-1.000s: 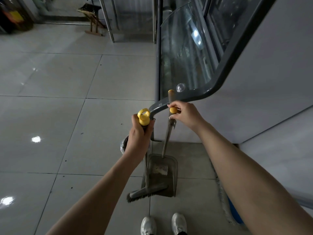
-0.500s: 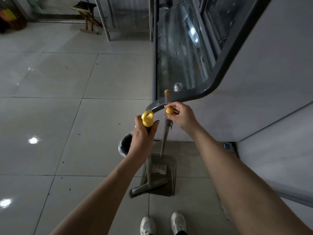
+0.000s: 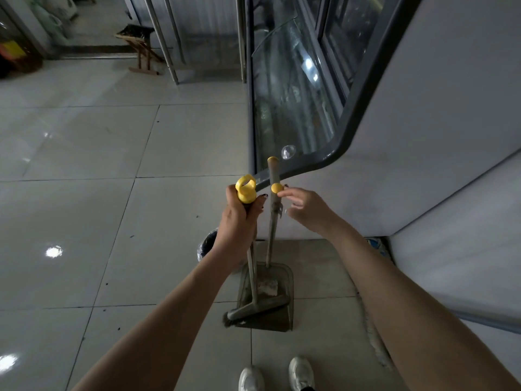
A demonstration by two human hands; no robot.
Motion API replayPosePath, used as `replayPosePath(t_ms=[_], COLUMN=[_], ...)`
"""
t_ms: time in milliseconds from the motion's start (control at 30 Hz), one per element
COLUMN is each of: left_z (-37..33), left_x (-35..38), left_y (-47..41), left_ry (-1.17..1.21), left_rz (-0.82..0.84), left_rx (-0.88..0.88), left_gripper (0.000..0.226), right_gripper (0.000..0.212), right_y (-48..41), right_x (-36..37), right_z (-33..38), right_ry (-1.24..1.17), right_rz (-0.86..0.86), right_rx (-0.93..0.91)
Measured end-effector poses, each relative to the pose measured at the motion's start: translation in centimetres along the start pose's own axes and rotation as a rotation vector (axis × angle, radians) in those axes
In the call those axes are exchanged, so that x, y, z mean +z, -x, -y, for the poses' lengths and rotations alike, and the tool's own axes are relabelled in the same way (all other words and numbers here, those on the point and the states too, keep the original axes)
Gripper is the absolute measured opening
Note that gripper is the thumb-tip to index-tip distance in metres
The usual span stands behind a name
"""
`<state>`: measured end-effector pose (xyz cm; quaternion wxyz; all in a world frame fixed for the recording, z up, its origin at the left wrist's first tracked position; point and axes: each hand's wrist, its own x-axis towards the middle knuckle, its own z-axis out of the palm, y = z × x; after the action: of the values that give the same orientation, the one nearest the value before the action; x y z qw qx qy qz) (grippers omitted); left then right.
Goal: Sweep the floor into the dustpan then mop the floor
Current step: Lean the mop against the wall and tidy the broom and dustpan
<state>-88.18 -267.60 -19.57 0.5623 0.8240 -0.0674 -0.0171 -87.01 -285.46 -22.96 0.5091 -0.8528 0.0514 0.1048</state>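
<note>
My left hand (image 3: 239, 224) grips the top of the grey broom handle (image 3: 251, 261) just under its yellow ring cap (image 3: 246, 189). The broom head (image 3: 256, 307) lies across the mouth of the grey dustpan (image 3: 286, 314), which stands on the tile floor in front of my feet. A pale lump of debris (image 3: 267, 287) sits inside the pan. The dustpan's upright handle (image 3: 272, 224) leans by the counter corner. My right hand (image 3: 307, 207) is beside it with loosened fingers, its fingertips just touching the yellow knob (image 3: 276, 188).
A white counter (image 3: 423, 165) with a curved glass display case (image 3: 290, 94) fills the right side. A small bin with a black liner (image 3: 207, 244) stands behind my left hand. A wooden stool (image 3: 141, 49) and metal posts (image 3: 169, 52) are at the back. My white shoes (image 3: 251, 378) are below.
My right hand has loosened from its grip on the dustpan handle and now only touches the knob. My left hand keeps its hold on the broom. The view has tilted up slightly.
</note>
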Motion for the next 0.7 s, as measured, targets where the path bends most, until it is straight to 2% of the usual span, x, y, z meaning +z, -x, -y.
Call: replayPosePath(t_ms=[100,233,433,633,700], left_z=[-1.8,-4.6,-7.4,-7.6,-6.8], left_x=[-0.4,-0.7,-1.3,-2.8,-3.3], left_y=[-0.3,-0.4,0.2,0.0,0.1], left_ry=[-0.006,0.012,0.070,0.001,-0.011], left_rz=[0.045,0.099,0.155,0.269,0.288], left_rx=[0.042,0.118,0.153,0.181,0.176], left_gripper=[0.020,0.020,0.022,0.040,0.038], right_gripper=[0.052,0.058,0.036,0.030,0.026], right_y=[2.0,4.0,5.7,6.8,7.0], right_x=[0.1,1.2,2.7,2.0,1.5], right_z=[1.0,3.1,4.8,5.7,6.1], right_ry=[0.164,0.126,0.120,0.219,0.230], right_rz=[0.146,0.244,-0.041,-0.136,-0.154], right_rx=[-0.011,-0.052,-0.106,-0.125,-0.111])
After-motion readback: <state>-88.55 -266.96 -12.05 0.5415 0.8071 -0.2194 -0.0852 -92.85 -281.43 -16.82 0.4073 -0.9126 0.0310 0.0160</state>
